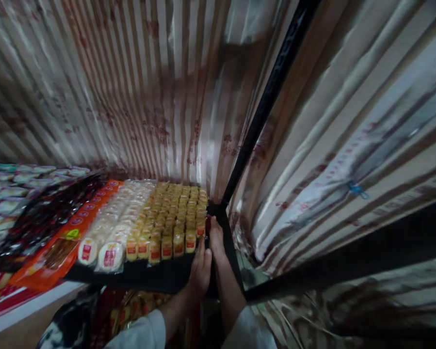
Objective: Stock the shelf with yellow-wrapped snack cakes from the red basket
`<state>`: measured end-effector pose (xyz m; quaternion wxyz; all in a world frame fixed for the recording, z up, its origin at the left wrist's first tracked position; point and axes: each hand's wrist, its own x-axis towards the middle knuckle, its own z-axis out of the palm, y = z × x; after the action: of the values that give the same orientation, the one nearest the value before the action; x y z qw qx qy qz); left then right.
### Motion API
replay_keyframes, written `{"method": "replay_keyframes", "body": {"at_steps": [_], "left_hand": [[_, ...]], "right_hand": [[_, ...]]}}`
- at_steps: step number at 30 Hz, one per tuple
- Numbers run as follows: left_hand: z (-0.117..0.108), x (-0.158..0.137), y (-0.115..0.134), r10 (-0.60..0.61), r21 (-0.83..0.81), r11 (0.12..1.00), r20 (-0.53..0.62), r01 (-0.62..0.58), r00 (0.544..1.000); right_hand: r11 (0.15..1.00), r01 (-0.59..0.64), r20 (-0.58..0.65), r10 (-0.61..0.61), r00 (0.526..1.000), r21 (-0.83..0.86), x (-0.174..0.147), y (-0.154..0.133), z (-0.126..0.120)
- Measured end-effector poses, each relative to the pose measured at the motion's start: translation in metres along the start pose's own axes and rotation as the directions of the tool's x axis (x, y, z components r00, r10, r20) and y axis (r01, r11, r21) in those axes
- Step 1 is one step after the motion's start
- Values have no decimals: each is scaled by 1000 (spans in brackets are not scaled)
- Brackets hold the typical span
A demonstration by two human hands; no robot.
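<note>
Rows of small yellow packaged cakes (167,218) with red labels stand packed together on a black shelf (155,278). My left hand (201,266) is at the front right corner of these rows, fingers stretched forward, their tips against or very close to the end packets. Just right of it, my right hand (217,236) reaches farther back along the right side of the last row, its fingers extended. Neither hand visibly grips a packet, though the fingertips are dim and partly hidden.
Left of the cakes lie round white packaged cakes (110,256), an orange bag (63,249), dark shiny packets (54,208) and white packets (12,191). Striped plastic sheeting (148,97) hangs behind. A black post (254,121) rises at the shelf's right corner. More packets (141,305) lie below.
</note>
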<state>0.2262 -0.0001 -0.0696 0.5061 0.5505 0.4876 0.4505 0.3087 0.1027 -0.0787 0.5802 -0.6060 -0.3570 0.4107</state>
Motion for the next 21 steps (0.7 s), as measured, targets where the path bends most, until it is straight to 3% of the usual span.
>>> {"method": "replay_keyframes", "body": {"at_steps": [8, 13, 17, 21], "left_hand": [[1, -4, -8, 95, 66, 993, 0, -95, 995], [2, -6, -9, 138, 102, 985, 28, -140, 990], [4, -4, -10, 97, 100, 990, 2, -97, 995], [5, -2, -11, 67, 70, 995, -15, -66, 998]], "right_hand": [[965, 106, -91, -131, 987, -241, -5, -3, 4], [969, 73, -123, -104, 987, -237, 4, -12, 4], [970, 23, -89, -46, 995, -242, 18, -10, 3], [993, 50, -59, -57, 997, -110, 28, -3, 6]]}}
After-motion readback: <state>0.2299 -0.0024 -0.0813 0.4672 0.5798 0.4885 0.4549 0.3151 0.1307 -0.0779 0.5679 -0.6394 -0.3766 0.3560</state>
